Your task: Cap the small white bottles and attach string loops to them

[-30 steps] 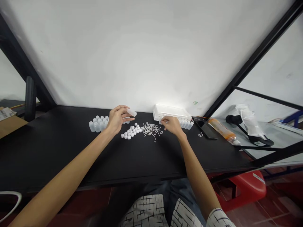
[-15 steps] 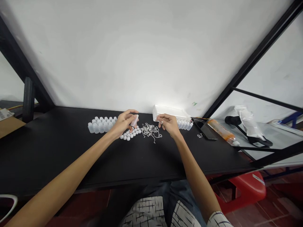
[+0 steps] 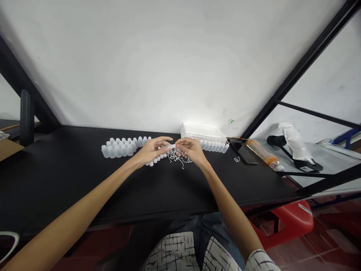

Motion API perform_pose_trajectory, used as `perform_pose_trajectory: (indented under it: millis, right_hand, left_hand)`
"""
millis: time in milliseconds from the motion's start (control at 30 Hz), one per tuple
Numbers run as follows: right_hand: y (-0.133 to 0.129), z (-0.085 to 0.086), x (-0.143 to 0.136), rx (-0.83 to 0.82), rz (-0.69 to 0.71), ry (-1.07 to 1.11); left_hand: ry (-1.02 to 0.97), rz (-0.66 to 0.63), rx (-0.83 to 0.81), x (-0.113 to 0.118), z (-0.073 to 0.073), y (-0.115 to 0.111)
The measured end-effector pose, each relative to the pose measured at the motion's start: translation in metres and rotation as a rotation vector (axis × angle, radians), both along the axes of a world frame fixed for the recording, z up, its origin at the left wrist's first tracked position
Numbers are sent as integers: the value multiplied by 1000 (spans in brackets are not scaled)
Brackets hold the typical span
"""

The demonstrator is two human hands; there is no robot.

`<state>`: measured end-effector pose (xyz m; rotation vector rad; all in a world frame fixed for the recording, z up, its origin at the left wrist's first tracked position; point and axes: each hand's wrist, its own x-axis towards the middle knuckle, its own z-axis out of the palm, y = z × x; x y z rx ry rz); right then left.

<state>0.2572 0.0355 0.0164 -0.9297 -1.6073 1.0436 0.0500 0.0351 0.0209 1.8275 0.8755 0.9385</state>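
My left hand (image 3: 150,153) is closed on a small translucent plastic bottle (image 3: 170,146), tilted sideways over the table. Its far end meets the fingertips of my right hand (image 3: 194,149), which are pinched at the bottle's mouth; the white cord they hold is mostly hidden by the fingers. Just below both hands lies a tangled pile of short white cords (image 3: 177,155). White caps (image 3: 152,163) stand in rows beside the pile, partly covered by my left hand. Left of it, several translucent bottles (image 3: 117,149) stand upright in rows.
Several bottles with cords (image 3: 213,145) line up in front of a white box (image 3: 201,130) at the wall. Farther right lie a loose cord (image 3: 237,159), a black phone (image 3: 246,155) and an orange-labelled bottle (image 3: 263,153). A red stool (image 3: 293,222) stands below the black table (image 3: 169,192).
My hands have come together: the left brought the bottle rightward and turned it sideways, and the right moved left to its mouth with the cord. The view has shifted slightly.
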Motion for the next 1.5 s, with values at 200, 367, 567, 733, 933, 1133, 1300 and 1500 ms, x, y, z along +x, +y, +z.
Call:
perform_pose_trajectory:
  millis: [200,367,567,733,933,1133,1300,1500]
  right_hand:
    - [-1,-4,-1,16,17,-56]
    - [-1,-4,0,10,49,-100]
    - [-5,-1,-1,-29,119,-92]
    - [-7,1,0,-51,165,-66]
    - [-9,0,-2,-48,164,-117]
    - [-11,0,-5,-12,148,-109]
    - [-12,0,-6,-7,153,-69]
    - [-16,5,-6,-16,147,-66]
  left_hand:
    - [10,-1,43,-1,-4,4]
    - [29,4,88,-2,-5,5]
    - [55,25,104,0,-5,3]
    - [38,46,105,2,-4,-1]
    - [130,69,87,4,-7,-4]
    - [122,56,104,7,-8,-6]
    - [158,72,190,7,-8,-7]
    - [241,91,313,6,-11,-8]
